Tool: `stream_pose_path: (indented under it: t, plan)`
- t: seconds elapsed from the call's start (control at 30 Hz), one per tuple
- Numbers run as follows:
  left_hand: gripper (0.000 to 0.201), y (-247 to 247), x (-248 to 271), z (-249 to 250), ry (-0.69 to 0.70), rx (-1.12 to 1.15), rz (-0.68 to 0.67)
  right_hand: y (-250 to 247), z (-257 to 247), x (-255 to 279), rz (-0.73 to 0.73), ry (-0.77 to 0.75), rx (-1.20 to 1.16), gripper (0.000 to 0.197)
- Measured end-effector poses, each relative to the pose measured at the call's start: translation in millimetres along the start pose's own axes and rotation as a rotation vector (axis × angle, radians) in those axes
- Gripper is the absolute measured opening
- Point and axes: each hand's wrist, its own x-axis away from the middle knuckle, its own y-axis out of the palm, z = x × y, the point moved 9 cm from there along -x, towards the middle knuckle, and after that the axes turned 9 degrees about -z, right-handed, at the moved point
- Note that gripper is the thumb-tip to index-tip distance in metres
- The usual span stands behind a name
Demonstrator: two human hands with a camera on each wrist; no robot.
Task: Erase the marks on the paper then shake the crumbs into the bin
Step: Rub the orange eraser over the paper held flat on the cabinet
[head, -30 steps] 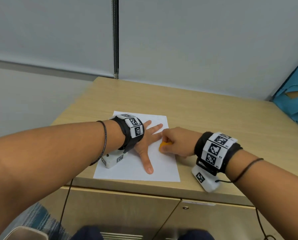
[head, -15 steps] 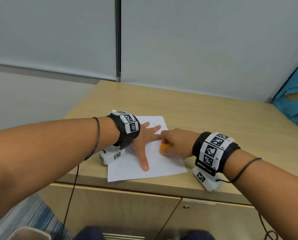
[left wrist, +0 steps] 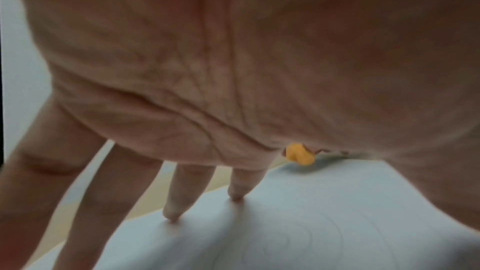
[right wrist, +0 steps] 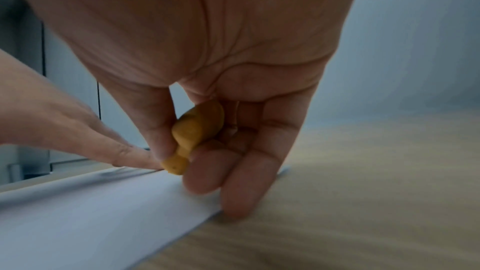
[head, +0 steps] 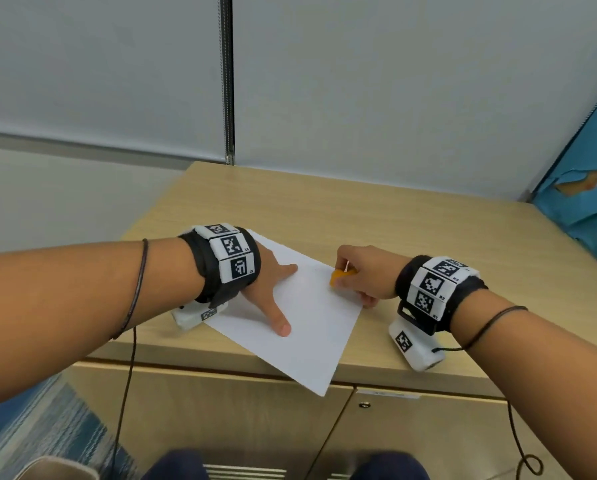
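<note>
A white sheet of paper (head: 307, 317) lies turned at an angle on the wooden cabinet top (head: 411, 220), one corner hanging over the front edge. My left hand (head: 273, 292) lies flat on the sheet with fingers spread, its fingertips (left wrist: 233, 195) pressing the paper (left wrist: 298, 223). My right hand (head: 363, 271) pinches a small orange eraser (head: 338, 274) at the sheet's far right edge. In the right wrist view the eraser (right wrist: 197, 130) sits between thumb and fingers, its tip just above the paper (right wrist: 91, 213). Faint curved pencil marks show in the left wrist view. No bin is in view.
The cabinet top ends at a wall behind and drops off at the left and front edges. A blue object (head: 581, 188) stands at the far right. Cabinet doors (head: 411, 431) lie below the front edge, and a pale rim (head: 47, 469) shows at the bottom left.
The paper has rotated under my left hand, so one corner now hangs past the front edge. My right hand with the eraser has ended up at the sheet's right edge.
</note>
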Motion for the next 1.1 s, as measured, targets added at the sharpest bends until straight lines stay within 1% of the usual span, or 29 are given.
stream_pose_path:
  t: [0.07, 0.2, 0.27, 0.37, 0.47, 0.53, 0.57, 0.67, 0.73, 0.77, 0.83, 0.9, 0.93, 1.03, 1.07, 1.1]
  plan:
    - [0.126, -10.8, 2.5, 6.3, 0.040, -0.037, 0.032, 4.5, 3.6, -1.9, -0.021, -0.017, -0.063, 0.022]
    - [0.125, -27.5, -3.0, 34.1, 0.293, -0.052, 0.105, 10.3, 2.9, -6.1, -0.047, -0.076, -0.088, 0.018]
    - [0.128, -27.0, -11.7, 43.5, 0.341, -0.046, 0.109, 10.2, 1.1, -6.4, -0.062, -0.089, -0.081, 0.016]
    - [0.134, -21.2, -26.8, 44.6, 0.348, -0.031, 0.103, 7.6, -0.5, -7.1, -0.058, -0.080, -0.053, 0.018]
    - [0.141, -17.5, -34.9, 40.3, 0.351, -0.020, 0.118, 3.0, -2.0, -6.0, -0.002, -0.046, -0.019, 0.020]
    - [0.142, -16.0, -39.1, 39.4, 0.333, -0.027, 0.114, 6.3, -7.7, -0.3, 0.018, -0.064, 0.028, 0.021]
    - [0.141, -15.6, -40.3, 39.5, 0.324, -0.031, 0.105, 12.2, -12.3, 4.1, 0.002, -0.090, 0.069, 0.021]
    - [0.140, -15.3, -44.0, 39.6, 0.312, -0.041, 0.091, 34.5, -23.6, 17.4, -0.112, -0.169, 0.178, 0.021]
    - [0.141, -14.9, -45.5, 38.5, 0.321, -0.017, 0.096, 32.1, -21.1, 16.1, -0.138, -0.161, 0.177, 0.024]
    - [0.142, -14.4, -45.6, 38.3, 0.327, -0.008, 0.099, 23.8, -16.2, 11.6, -0.105, -0.132, 0.172, 0.025]
    - [0.144, -14.2, -45.8, 38.1, 0.331, -0.004, 0.109, 2.8, -4.2, 3.0, 0.008, -0.045, 0.179, 0.028]
    - [0.145, -13.7, -45.7, 37.1, 0.329, -0.005, 0.106, -1.3, -2.3, -0.9, 0.055, -0.022, 0.215, 0.027]
    - [0.145, -13.2, -46.2, 36.5, 0.327, -0.003, 0.099, 5.8, -7.7, 0.8, 0.033, -0.052, 0.251, 0.025]
    - [0.145, -12.9, -48.1, 36.7, 0.323, -0.006, 0.086, 40.1, -25.1, 15.0, -0.128, -0.171, 0.299, 0.025]
    - [0.145, -13.4, -48.1, 37.3, 0.325, -0.007, 0.089, 43.7, -25.7, 17.5, -0.160, -0.177, 0.311, 0.024]
    - [0.145, -13.4, -47.7, 37.6, 0.326, -0.007, 0.092, 41.0, -24.9, 16.6, -0.160, -0.176, 0.320, 0.024]
